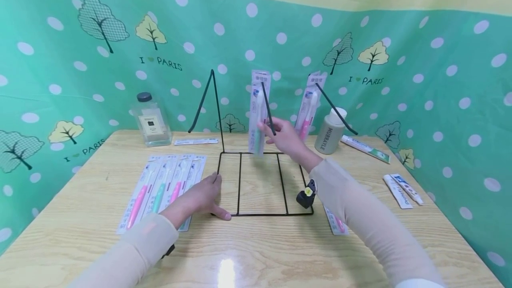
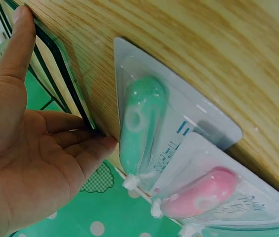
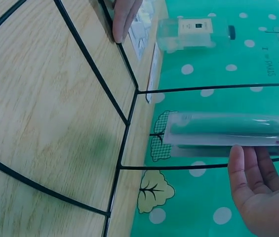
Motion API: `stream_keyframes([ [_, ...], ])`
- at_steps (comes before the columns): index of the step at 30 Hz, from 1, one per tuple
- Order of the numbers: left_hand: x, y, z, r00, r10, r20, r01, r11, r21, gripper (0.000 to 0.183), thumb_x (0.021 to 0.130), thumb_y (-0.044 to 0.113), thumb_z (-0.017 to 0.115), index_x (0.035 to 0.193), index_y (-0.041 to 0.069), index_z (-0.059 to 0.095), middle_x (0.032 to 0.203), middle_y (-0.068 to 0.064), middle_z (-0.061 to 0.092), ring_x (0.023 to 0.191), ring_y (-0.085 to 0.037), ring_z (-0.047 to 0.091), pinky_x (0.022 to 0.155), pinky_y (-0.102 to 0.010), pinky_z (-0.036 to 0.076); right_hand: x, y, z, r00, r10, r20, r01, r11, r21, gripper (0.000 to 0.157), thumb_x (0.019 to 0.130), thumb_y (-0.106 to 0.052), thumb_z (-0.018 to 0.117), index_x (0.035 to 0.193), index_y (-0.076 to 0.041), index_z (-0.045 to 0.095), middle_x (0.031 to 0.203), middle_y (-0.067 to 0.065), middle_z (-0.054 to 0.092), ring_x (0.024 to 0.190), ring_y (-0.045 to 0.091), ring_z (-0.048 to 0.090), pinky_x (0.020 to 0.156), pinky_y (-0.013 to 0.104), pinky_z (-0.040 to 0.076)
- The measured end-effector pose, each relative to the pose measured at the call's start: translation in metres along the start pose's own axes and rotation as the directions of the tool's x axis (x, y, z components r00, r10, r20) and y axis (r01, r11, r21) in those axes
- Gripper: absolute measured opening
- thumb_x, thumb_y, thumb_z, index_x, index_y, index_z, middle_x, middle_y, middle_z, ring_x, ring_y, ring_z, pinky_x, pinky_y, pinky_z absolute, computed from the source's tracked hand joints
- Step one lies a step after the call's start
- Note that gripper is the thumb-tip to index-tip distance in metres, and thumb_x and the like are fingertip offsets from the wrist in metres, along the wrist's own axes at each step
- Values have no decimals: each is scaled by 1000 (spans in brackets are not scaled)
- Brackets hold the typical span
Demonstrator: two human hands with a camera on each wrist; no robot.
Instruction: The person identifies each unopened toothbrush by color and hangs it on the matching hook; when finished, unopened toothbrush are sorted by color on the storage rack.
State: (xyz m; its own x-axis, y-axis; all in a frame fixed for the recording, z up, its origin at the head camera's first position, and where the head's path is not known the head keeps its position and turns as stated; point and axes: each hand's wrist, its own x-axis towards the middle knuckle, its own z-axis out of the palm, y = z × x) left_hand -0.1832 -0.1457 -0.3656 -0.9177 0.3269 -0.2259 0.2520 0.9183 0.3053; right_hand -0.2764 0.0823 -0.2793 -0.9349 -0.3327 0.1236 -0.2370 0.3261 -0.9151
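Note:
A black wire display rack (image 1: 262,214) stands on the table with three upright arms. My left hand (image 1: 206,194) rests against the left side of its base, thumb and fingers spread along the wire; the left wrist view shows the palm (image 2: 35,158) facing it. My right hand (image 1: 286,139) pinches a packaged toothbrush (image 1: 258,114) with a green handle at the middle arm. Below it in the right wrist view, a second pack's edge (image 3: 203,151) shows. Packs with a pink toothbrush (image 1: 308,106) hang from the right arm. The left arm (image 1: 202,99) carries nothing.
Several packaged toothbrushes (image 1: 158,190) lie in a row on the left, another pack (image 1: 336,221) near the right forearm. A clear bottle (image 1: 152,121) and a narrow box (image 1: 196,142) stand behind left. A grey bottle (image 1: 330,134) and toothpaste tubes (image 1: 366,148) are at the right.

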Motion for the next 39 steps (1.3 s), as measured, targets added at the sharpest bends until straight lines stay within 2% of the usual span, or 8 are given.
stream_keyframes([
  [3,1,1,-1,1000,3,-1,-3,1000,-7,122,57,60,73,138,-12,18,144,-30,15,132,-41,19,107,-46,21,-2,0,-6,1000,5,-26,-6,1000,-13,41,88,-41,56,120,-15,57,120,5,56,104,19,56,83,34,50],
  [7,2,0,-1,1000,0,0,0,1000,-24,122,56,59,73,138,-12,18,144,-30,14,132,-41,18,107,-47,21,-13,3,-23,998,-33,-44,32,999,-41,40,88,-38,56,119,-11,57,114,5,58,103,18,55,83,35,50],
  [13,2,-1,-1,1000,-13,7,13,1000,-27,122,56,60,72,139,-11,17,145,-29,13,132,-40,17,108,-46,19,-40,11,-56,995,-96,7,96,993,-64,42,89,-35,57,118,-5,57,114,13,58,102,27,55,83,36,50],
  [15,2,-2,-2,1000,-18,7,18,999,-34,123,56,60,73,139,-11,17,145,-29,13,132,-40,16,108,-46,19,-47,16,-68,995,-96,4,96,992,-86,41,89,-33,57,117,-3,57,114,15,58,102,29,56,83,37,49],
  [20,3,-2,-2,1000,-24,10,25,998,-51,123,55,60,73,139,-11,16,145,-29,12,132,-41,16,107,-47,20,-64,38,-98,999,23,-32,-28,984,-176,45,86,-40,59,118,-8,57,113,9,59,102,25,55,83,34,49],
  [26,4,-2,0,1000,-20,14,21,999,-48,124,55,61,72,140,-10,16,145,-29,12,132,-41,16,107,-48,20,-83,75,-121,984,175,-30,-178,963,-204,46,84,-41,62,118,-11,56,117,10,57,106,26,53,87,40,47],
  [32,3,-1,0,1000,-11,8,11,999,-39,122,57,60,72,139,-11,16,145,-29,13,132,-41,17,107,-47,21,-100,110,-131,962,273,-19,-268,927,-264,51,85,-39,61,124,-8,53,117,12,57,104,29,54,87,44,46],
  [39,3,0,-1,1000,-16,10,17,998,-53,122,56,60,72,140,-10,16,145,-29,12,132,-41,16,107,-47,20,-107,139,-131,919,392,-42,-388,882,-269,51,85,-36,62,124,-5,52,112,12,58,95,23,56,77,34,50],
])
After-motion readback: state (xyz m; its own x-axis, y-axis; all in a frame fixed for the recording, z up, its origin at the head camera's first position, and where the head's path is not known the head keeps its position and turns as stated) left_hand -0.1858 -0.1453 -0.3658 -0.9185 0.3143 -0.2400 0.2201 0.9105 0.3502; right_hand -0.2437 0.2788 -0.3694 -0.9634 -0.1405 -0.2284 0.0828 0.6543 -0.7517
